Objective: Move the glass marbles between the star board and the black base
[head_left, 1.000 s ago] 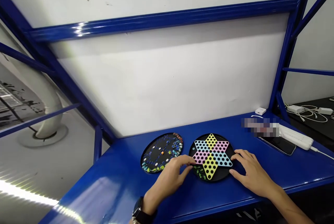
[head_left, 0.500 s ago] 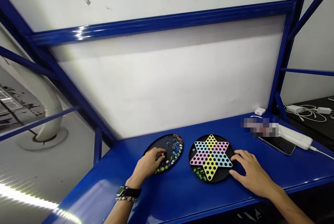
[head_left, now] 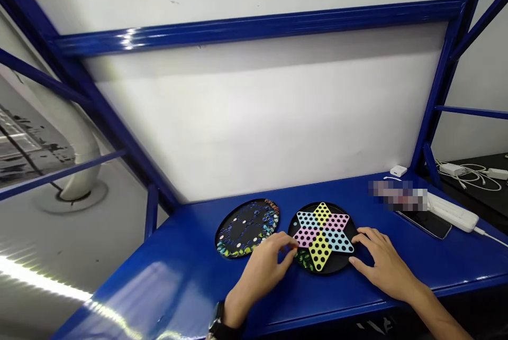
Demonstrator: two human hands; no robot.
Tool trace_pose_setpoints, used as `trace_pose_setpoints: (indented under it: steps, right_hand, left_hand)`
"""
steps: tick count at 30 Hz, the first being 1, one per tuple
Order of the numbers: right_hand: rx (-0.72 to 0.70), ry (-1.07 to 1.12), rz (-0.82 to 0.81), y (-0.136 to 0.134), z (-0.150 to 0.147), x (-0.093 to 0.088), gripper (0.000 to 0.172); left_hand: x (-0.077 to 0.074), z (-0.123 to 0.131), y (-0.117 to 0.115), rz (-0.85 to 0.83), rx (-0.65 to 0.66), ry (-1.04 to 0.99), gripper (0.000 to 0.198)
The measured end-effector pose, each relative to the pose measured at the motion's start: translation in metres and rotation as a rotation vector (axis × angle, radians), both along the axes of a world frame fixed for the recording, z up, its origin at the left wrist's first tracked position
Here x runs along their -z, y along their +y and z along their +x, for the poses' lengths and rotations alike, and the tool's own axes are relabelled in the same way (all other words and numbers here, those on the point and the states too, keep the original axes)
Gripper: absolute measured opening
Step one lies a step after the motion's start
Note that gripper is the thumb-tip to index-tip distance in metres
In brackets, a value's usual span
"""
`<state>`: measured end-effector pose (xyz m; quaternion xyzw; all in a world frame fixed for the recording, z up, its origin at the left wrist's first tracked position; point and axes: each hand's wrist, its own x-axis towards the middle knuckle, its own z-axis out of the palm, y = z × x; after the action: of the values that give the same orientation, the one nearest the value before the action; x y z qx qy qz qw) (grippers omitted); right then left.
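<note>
A star-shaped Chinese checkers board (head_left: pixel 336 240) in yellow, pink and light blue, full of dark holes, sits in a round black tray (head_left: pixel 337 265). Green marbles (head_left: pixel 305 259) lie in the tray's lower left gap. My left hand (head_left: pixel 266 265) is at this tray's left rim, thumb and forefinger pinched on a small orange marble (head_left: pixel 296 248), mostly hidden by the fingertips. At the right rim is my right hand (head_left: pixel 383 263), its fingers curved and thumb apart, fingertips touching or very near the tray. To the left lies a second black tray (head_left: pixel 238 234) with many coloured marbles (head_left: pixel 270 217) along its edge.
A phone (head_left: pixel 426 222), a white power strip (head_left: pixel 452 213) with its cable and a small white case (head_left: pixel 398 171) lie at the right of the blue tabletop (head_left: pixel 190 255). A blue metal frame (head_left: pixel 254 28) with white panels rises behind.
My left hand has moved right, from over the marble tray to the star board's left edge, pinching the orange marble. My right hand has stayed at the tray's right rim. The view has shifted slightly.
</note>
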<state>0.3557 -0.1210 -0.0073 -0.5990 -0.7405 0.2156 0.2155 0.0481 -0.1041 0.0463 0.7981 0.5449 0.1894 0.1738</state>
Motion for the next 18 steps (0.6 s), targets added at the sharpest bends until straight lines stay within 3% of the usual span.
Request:
trace_pose_setpoints:
  steps: [5, 9, 13, 18]
  right_hand:
    - [0.006, -0.009, 0.009, 0.0, 0.0, -0.001, 0.04]
    - [0.005, -0.009, 0.004, -0.002, 0.001, -0.002, 0.041]
    - [0.009, -0.011, 0.004, -0.002, 0.001, -0.003, 0.04]
    - [0.0, -0.018, 0.018, -0.001, 0.0, -0.003, 0.04]
  left_hand:
    - [0.005, 0.01, 0.006, 0.029, 0.032, 0.041, 0.02]
    - [-0.001, -0.001, 0.008, -0.001, 0.01, 0.043, 0.024]
    - [-0.005, -0.041, 0.015, 0.036, -0.129, 0.067, 0.029]
    - [0.004, -0.108, 0.023, -0.007, -0.346, 0.13, 0.037]
